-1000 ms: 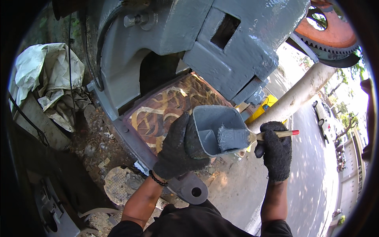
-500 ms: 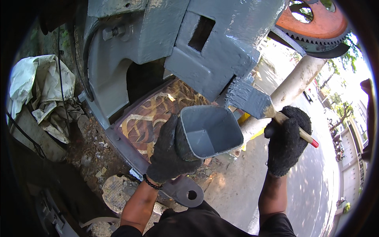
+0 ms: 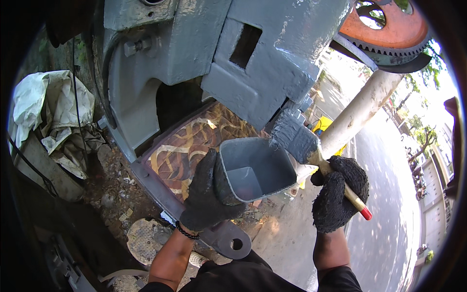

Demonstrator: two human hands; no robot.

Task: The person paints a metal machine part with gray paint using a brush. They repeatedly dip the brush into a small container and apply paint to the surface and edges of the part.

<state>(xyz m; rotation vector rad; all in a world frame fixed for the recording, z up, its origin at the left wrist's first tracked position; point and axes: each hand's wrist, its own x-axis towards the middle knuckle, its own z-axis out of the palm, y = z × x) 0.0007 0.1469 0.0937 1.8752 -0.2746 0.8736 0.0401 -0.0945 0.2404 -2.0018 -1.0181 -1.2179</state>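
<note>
My right hand, in a black knitted glove, has its fingers curled closed around the handle of a wide paintbrush. The brush slants from my fist up and to the left; its broad bristles are thick with grey-blue paint, streaked and clumped, and the pale wooden handle ends in a red tip beyond my palm. The bristle end sits at the upper right rim of a square, round-cornered container — whether it touches the rim, I cannot tell. My left hand, gloved too, cups that container from its left side and below, thumb along the wall, fingers partly hidden beneath. Inside, grey-blue paint coats the walls, and a paler patch shows on the bottom; how deep the paint lies, I can't judge. Beyond both stands a glossy grey-blue machine, with a brown-and-gold patterned sheet lying on its base.
</note>
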